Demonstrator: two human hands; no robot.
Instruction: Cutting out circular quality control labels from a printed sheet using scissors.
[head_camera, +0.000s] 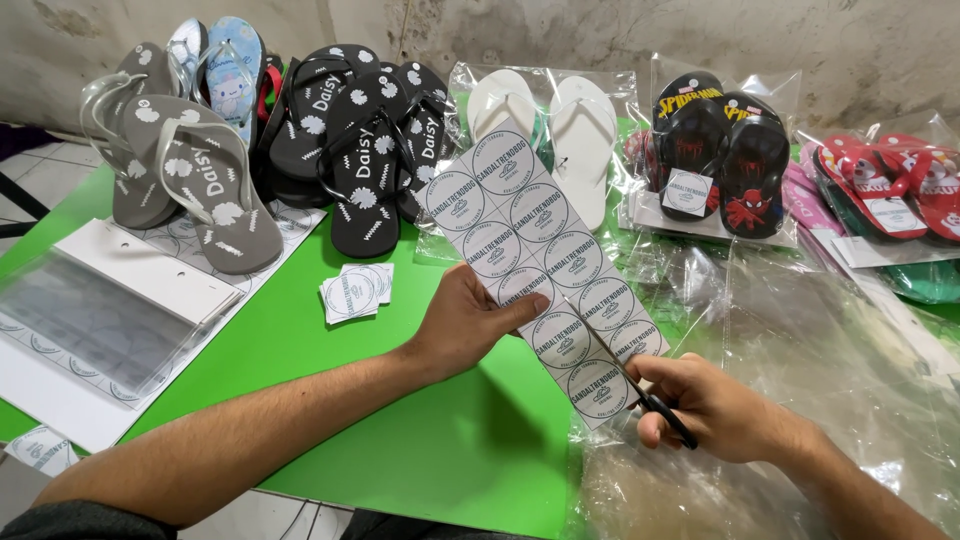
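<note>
Gripping the sticker sheet (545, 268), the left hand (468, 320) has its fingers closed on the sheet's left edge; its long axis runs from 11 to 5 o'clock. The right hand (712, 408), fingers curled shut round black scissors (655, 405), cuts at the 5 o'clock end above the green worktop (330, 370).

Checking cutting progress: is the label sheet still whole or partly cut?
Partly cut: the scissors in the right hand sit inside the label sheet, which the left hand holds up.

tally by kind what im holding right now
label sheet, in left hand: 1
scissors, in right hand: 1
total: 2
</note>
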